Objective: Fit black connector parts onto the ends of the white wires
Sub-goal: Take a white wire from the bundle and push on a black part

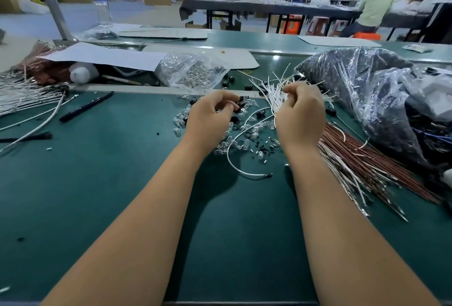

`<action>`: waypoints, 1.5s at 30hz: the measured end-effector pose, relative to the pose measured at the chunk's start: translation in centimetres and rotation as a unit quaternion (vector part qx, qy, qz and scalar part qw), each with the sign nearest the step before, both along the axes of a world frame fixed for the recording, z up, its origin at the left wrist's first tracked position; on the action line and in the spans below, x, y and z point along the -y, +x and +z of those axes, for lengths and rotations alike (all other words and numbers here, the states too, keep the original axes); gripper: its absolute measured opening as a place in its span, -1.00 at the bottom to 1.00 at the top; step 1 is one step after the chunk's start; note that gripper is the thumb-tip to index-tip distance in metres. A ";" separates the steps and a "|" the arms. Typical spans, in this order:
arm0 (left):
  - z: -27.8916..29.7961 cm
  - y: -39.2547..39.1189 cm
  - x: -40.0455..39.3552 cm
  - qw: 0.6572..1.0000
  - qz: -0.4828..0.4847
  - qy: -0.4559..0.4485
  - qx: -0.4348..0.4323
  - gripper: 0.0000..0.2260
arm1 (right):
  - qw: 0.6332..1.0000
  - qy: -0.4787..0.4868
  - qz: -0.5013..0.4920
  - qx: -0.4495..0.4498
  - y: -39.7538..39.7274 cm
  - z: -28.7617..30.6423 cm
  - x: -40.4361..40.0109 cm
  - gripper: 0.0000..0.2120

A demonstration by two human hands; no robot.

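Black pen (85,107) lies far left on the green worktop (110,183). Left hand (210,116) – fingers curled, pinching a black connector part (242,101) above the loose bulbs (181,120). Right hand (302,115) grips the white wires (274,93) bundle, ends fanned upward – plastic bag (367,90) just right.

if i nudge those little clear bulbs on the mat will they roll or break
The bulbs look small, rounded and glassy, so they would probably roll or scatter easily on the smooth green mat. Being clear and thin-looking, they are likely light and possibly fragile. They lie loose among black connectors, so a push would likely shift those too.
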State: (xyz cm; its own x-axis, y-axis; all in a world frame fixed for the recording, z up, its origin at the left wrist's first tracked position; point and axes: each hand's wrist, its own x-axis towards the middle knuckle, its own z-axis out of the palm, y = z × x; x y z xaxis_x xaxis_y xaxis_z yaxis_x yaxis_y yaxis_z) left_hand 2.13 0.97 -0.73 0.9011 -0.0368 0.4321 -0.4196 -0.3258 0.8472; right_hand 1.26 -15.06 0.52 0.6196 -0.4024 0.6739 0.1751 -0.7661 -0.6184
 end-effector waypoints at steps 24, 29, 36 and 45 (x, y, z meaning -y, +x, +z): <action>-0.7 -0.3 0.1 0.974 0.025 0.209 0.087 -0.70 | 0.972 -0.016 0.063 -0.225 1.1 -0.9 -1.6 -0.80; -0.1 0.3 -0.2 0.981 0.033 0.140 0.129 -0.43 | 0.982 -0.029 0.179 -0.052 0.1 -0.1 -2.4 -0.78; -0.1 0.3 -0.1 0.944 0.134 0.198 0.230 -0.63 | 0.967 -0.100 0.207 0.112 -0.8 0.3 -4.1 -0.86; -0.2 0.7 -2.6 0.930 0.213 0.231 0.192 -0.83 | 0.999 -0.010 -0.021 0.039 0.1 0.3 -0.6 -0.77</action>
